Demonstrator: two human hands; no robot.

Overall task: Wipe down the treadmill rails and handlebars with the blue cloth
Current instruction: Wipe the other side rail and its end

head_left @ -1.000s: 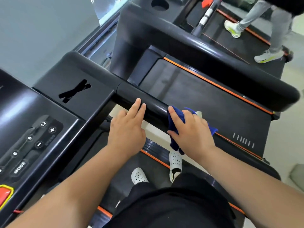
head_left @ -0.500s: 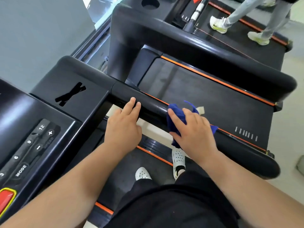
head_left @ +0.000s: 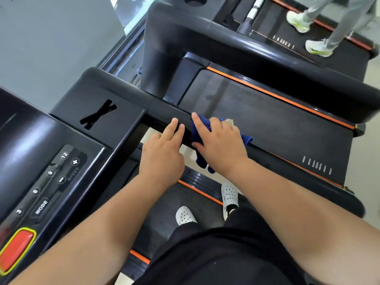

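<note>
Right hand (head_left: 222, 145) clasps the blue cloth (head_left: 199, 133) over the handrail (head_left: 164, 112), just beside the left hand (head_left: 160, 157) resting there, fingers straight.

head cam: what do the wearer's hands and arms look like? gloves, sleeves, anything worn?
Nothing worn. The left hand and right hand have no gloves, rings or watch visible. The left forearm and right forearm are uncovered to the frame edge: no sleeves or wristbands in view.

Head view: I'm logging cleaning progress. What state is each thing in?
Blue cloth: bunched, draped over the handrail.
Right hand: grips the blue cloth against the handrail.
Left hand: flat, fingertips resting on the handrail.
Red stop button: untouched.
Far treadmill: occupied, a person's feet on its belt.
</note>
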